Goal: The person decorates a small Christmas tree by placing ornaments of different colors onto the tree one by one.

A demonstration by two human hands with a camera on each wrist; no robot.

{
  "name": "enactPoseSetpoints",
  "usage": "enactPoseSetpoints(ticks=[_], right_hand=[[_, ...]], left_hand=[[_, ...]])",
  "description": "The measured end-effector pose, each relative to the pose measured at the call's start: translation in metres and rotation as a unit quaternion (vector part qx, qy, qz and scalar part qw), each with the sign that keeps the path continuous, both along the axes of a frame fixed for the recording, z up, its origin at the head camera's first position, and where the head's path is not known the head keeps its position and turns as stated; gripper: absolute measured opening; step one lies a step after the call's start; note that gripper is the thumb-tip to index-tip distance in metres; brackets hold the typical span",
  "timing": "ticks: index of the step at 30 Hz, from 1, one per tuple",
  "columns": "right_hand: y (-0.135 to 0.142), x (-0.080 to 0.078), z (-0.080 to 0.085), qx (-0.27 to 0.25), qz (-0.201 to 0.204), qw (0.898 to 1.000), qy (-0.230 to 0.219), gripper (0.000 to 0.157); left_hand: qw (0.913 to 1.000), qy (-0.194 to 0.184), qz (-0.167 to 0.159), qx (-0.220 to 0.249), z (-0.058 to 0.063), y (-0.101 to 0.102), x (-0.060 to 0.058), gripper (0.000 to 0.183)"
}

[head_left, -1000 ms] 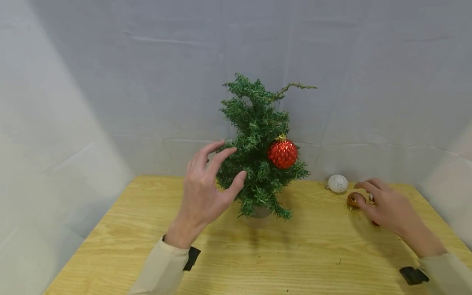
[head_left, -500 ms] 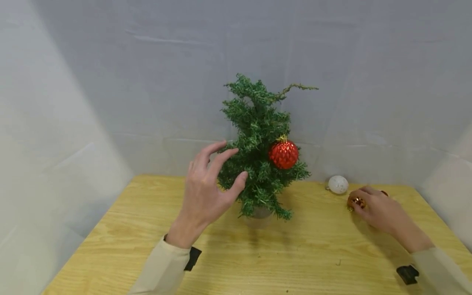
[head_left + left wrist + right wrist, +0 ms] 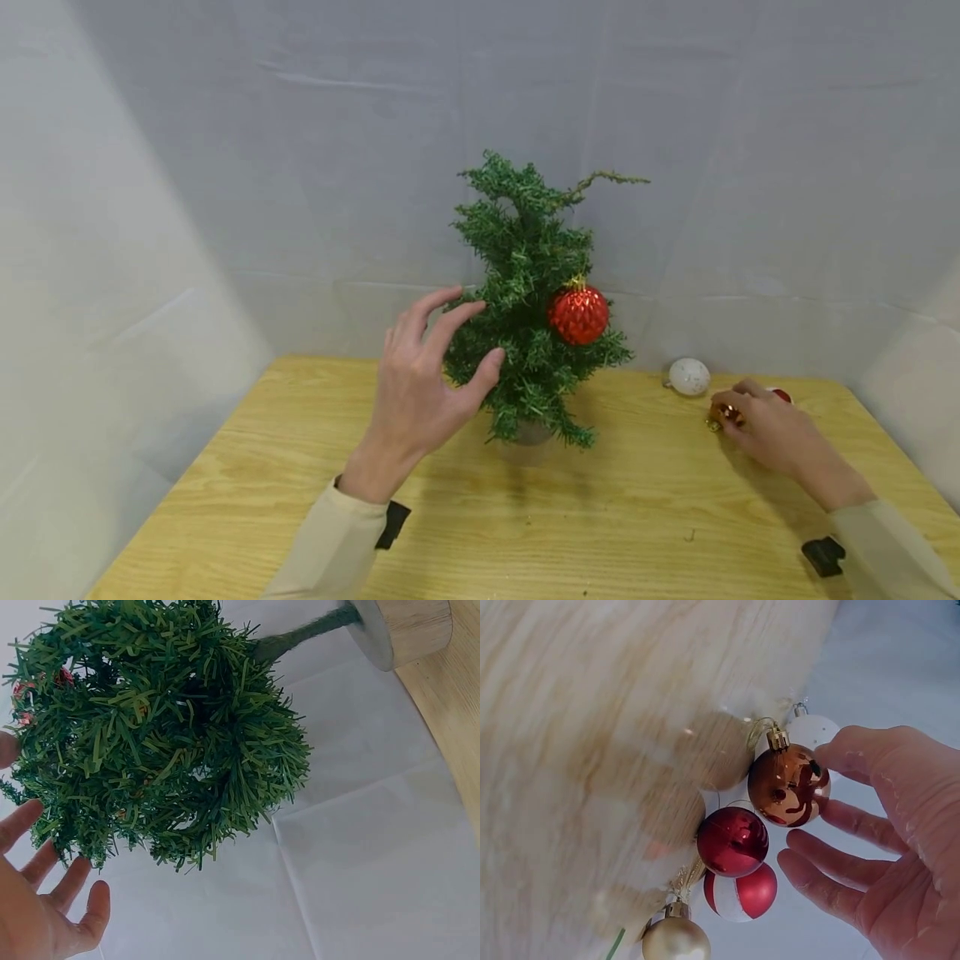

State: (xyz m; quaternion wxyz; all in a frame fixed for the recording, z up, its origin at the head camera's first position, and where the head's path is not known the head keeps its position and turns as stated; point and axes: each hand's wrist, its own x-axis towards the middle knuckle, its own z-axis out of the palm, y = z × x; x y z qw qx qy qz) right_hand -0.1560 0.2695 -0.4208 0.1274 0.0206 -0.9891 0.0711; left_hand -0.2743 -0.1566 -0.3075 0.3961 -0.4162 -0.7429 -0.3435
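Observation:
A small green artificial tree stands on a round wooden base at the back of the table, with a red faceted bauble hanging on its right side. My left hand hovers at the tree's left side, fingers spread and holding nothing; in the left wrist view the fingers are just short of the branches. My right hand is at the table's right. Its thumb and forefinger pinch a copper bauble, seen also in the head view.
A white speckled bauble lies behind the right hand. Under that hand lie a shiny red bauble, a red-and-white one and a gold one. Pale sheets wall in the wooden table.
The right hand has slid a little forward and its thumb and fingers have closed on the copper bauble. The left hand and the tree have stayed put.

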Motion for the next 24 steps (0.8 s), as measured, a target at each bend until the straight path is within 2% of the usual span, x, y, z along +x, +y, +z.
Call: enactPoseSetpoints(ticks=[4, 16, 24], right_hand=[[0.002, 0.0, -0.002, 0.002, -0.004, 1.0, -0.008, 0.03], [0.004, -0.001, -0.005, 0.004, 0.014, 1.0, 0.021, 0.021], [0.005, -0.002, -0.006, 0.007, 0.009, 1.0, 0.011, 0.031]], left_hand=[[1.0, 0.003, -0.001, -0.001, -0.001, 0.0, 0.001, 0.047], [0.9994, 0.029, -0.013, 0.012, -0.002, 0.006, 0.003, 0.046], [0.9976, 0.062, -0.028, 0.01, -0.004, 0.012, 0.01, 0.044]])
